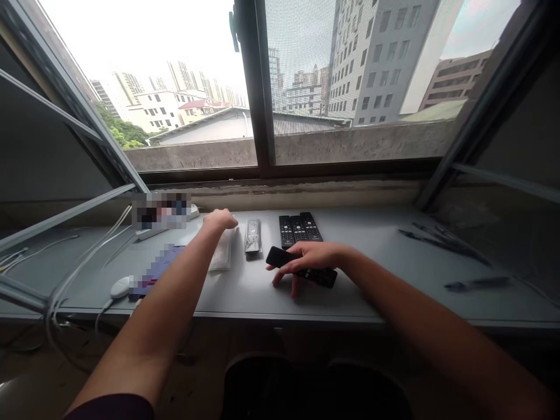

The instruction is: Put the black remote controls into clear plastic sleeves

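Observation:
In my right hand (308, 259) is a black remote control (321, 276), held slantwise just over the desk with fingers spread around and below it. My left hand (220, 219) is closed at the far end of a stack of clear plastic bags (221, 254); its fingertips are mostly hidden. Between the hands lies a remote sealed in clear plastic (252, 238). Behind my right hand, three black remotes, a left one (286, 229), a middle one (300, 227) and a right one (311, 226), lie side by side.
The grey desk (245, 291) runs below a window. On the left are a purple flat item (160, 269), a white round charger (120, 287), a power strip (188, 214) and loose white cables (83, 256). Dark pens (431, 242) and a blurred pen (476, 284) lie to the right.

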Motion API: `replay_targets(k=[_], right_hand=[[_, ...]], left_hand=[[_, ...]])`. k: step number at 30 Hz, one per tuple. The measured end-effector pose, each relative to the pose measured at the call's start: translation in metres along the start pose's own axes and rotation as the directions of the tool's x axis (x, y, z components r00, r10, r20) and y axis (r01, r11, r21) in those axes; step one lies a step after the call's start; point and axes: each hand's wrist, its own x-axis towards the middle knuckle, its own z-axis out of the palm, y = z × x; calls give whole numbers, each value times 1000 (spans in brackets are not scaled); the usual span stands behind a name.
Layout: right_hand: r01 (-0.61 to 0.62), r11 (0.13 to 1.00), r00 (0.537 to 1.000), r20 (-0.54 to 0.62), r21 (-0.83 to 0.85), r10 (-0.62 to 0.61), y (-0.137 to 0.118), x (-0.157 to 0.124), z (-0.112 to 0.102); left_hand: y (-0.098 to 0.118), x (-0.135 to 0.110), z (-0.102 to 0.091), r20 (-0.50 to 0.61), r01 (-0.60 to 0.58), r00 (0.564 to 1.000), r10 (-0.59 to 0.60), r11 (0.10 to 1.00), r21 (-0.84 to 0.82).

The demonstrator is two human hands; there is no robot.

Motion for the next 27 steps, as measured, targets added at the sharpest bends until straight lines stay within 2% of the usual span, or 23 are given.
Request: replay_targets(k=[6, 12, 16, 20, 23, 27], right_hand=[[-5, 1000, 1000, 7, -6, 5, -1, -1, 1], [-4, 1000, 1000, 12, -1, 4, 1, 0, -1], [19, 1000, 1000, 20, 11, -20, 2, 0, -2], [13, 1000, 1000, 21, 12, -13, 2, 1, -1], [7, 1000, 1000, 31, 4, -8, -1, 0, 1], [19, 999, 998, 56, -26, -17, -4, -3, 3]], left_hand=[[4, -6, 16, -70, 2, 998, -4, 1000, -25], [-1, -11, 6, -45, -38, 998, 34, 996, -81], [-8, -18, 5, -56, -46, 997, 43, 997, -54], [-26, -36, 13, -49, -76, 996, 74, 996, -40], [-43, -58, 22, -65, -99, 993, 94, 992, -76], [-60, -86, 28, -27, -84, 996, 82, 993, -77]])
